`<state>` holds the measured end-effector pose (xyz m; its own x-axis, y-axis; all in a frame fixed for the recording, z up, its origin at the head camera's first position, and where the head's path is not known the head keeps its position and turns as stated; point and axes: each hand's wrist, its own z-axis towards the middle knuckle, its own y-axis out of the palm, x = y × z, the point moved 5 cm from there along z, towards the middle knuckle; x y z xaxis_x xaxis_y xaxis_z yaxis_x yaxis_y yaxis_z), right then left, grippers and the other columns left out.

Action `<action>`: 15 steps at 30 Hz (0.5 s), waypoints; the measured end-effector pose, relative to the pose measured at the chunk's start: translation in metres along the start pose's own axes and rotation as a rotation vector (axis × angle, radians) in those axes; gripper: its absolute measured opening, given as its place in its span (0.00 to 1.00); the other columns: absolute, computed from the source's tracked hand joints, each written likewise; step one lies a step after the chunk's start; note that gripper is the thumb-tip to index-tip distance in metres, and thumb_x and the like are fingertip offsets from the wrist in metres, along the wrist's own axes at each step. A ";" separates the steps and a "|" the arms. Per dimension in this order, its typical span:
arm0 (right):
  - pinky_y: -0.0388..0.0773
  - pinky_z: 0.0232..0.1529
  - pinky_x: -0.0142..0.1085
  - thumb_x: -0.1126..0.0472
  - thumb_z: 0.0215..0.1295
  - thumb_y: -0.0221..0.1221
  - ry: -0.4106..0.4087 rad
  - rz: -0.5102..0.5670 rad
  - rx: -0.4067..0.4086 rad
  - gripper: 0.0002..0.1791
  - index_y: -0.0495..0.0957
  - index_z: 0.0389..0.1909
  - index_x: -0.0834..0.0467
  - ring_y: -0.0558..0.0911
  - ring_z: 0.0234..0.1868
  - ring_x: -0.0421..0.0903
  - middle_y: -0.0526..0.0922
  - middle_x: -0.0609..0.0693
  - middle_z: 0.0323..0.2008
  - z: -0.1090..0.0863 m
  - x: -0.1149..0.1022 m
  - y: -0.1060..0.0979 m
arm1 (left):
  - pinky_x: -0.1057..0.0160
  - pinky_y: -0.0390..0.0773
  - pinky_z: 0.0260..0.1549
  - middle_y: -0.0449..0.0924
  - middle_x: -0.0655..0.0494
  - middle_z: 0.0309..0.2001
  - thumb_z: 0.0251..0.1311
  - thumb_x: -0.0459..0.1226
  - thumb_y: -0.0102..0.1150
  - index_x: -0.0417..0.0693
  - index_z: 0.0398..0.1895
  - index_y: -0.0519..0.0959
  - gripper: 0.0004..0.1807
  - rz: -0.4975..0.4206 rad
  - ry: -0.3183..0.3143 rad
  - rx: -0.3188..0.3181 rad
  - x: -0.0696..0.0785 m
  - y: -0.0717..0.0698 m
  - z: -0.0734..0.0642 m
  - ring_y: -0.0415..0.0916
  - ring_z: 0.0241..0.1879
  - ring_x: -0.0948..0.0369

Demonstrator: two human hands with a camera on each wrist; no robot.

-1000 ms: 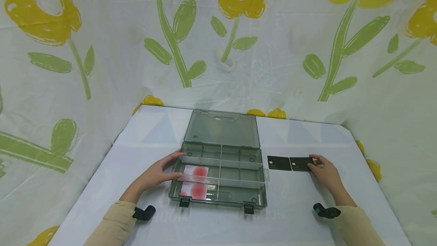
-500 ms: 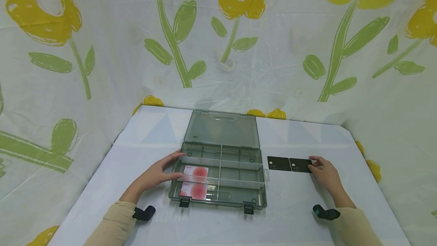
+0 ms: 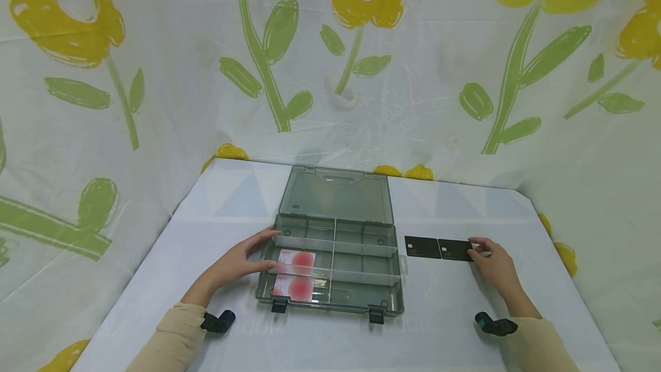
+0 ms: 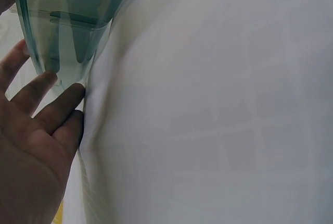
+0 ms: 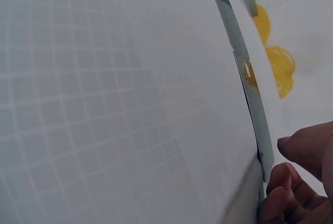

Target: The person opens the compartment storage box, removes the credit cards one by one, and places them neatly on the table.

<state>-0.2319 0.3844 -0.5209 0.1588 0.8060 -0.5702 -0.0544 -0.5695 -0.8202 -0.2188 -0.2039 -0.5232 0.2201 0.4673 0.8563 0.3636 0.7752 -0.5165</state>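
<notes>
Near the table's middle stands a grey translucent compartment box point(image 3: 366, 297), its lid point(image 3: 335, 194) folded back. Two white cards with red circles lie in its left compartments, the upper card point(image 3: 302, 260) and the lower card point(image 3: 301, 289). My left hand point(image 3: 234, 260) rests on the box's left side, fingers spread. In the left wrist view, the left fingertips point(image 4: 78, 91) touch the box wall. Right of the box, two black cards lie end to end, the left card point(image 3: 426, 248) and the right card point(image 3: 451, 250). Fingertips of my right hand point(image 3: 493, 266) are at the right card's outer edge; its thumb stands slightly apart.
Several thin dividers split the box into compartments. Two black latches, the left latch point(image 3: 279, 306) and the right latch point(image 3: 376, 316), hang at its front. A white tabletop point(image 3: 439, 320) lies beneath, with a flowered curtain point(image 3: 413, 113) behind and at both sides.
Both hands hold their places, with only a very slight shift of the right hand. The box and the cards stay where they were.
</notes>
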 end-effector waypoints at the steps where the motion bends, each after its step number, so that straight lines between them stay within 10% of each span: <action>1: 0.74 0.31 0.35 0.59 0.74 0.57 -0.003 0.003 0.004 0.23 0.72 0.64 0.67 0.79 0.43 0.58 0.78 0.68 0.51 0.000 0.000 0.000 | 0.36 0.56 0.71 0.54 0.43 0.79 0.63 0.45 0.70 0.58 0.74 0.68 0.37 0.001 -0.001 0.000 0.000 0.000 0.000 0.53 0.76 0.41; 15: 0.77 0.30 0.34 0.58 0.76 0.56 -0.022 0.060 -0.011 0.22 0.73 0.64 0.65 0.80 0.43 0.56 0.77 0.67 0.52 -0.009 -0.019 -0.002 | 0.38 0.56 0.72 0.54 0.44 0.79 0.62 0.46 0.70 0.58 0.74 0.68 0.37 0.003 -0.005 -0.002 0.000 -0.001 0.000 0.54 0.76 0.41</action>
<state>-0.2257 0.3691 -0.5084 0.1340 0.7736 -0.6193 -0.0527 -0.6185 -0.7840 -0.2192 -0.2042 -0.5225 0.2166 0.4716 0.8548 0.3650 0.7730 -0.5189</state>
